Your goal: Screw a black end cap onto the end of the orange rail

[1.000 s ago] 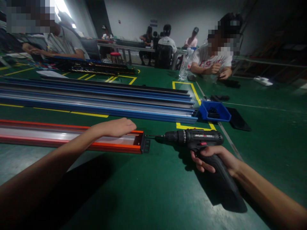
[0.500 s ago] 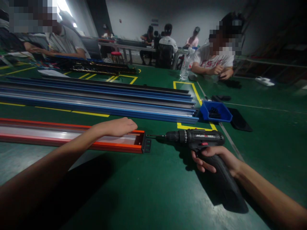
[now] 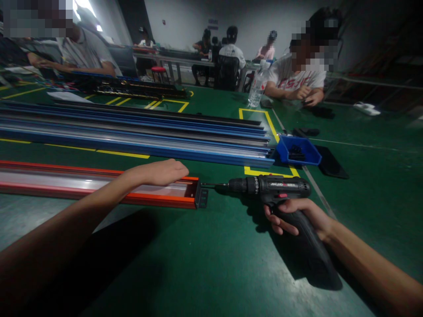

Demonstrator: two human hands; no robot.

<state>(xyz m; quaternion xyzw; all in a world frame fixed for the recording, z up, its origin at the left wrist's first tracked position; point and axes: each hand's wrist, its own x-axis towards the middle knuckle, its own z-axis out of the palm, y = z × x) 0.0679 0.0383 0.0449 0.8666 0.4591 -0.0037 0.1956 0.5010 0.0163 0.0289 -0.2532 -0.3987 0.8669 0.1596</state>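
Overhand, left hand (image 3: 161,172) on orange channel (image 3: 79,183).

A long orange channel (image 3: 66,181), pale inside, lies flat on the green tabletop (image 3: 185,264), its right end closed by a black end plate (image 3: 198,193); a black power drill (image 3: 284,187) points its slender bit (image 3: 214,184) leftward at that plate

A hand could pass over the broad stretch of counter (image 3: 198,255) between the left forearm (image 3: 76,218) and the drill (image 3: 280,187), or along the narrow lane between the red rail (image 3: 172,200) and the blue rails (image 3: 165,151), though the left grip (image 3: 161,171) pinches it near the red rail's right end. The bit (image 3: 216,184), pointing at the end cap (image 3: 198,193), bars the gap between red rail and drill, and farther back the blue tray (image 3: 302,157) and the bottle (image 3: 257,86) stand in the way.
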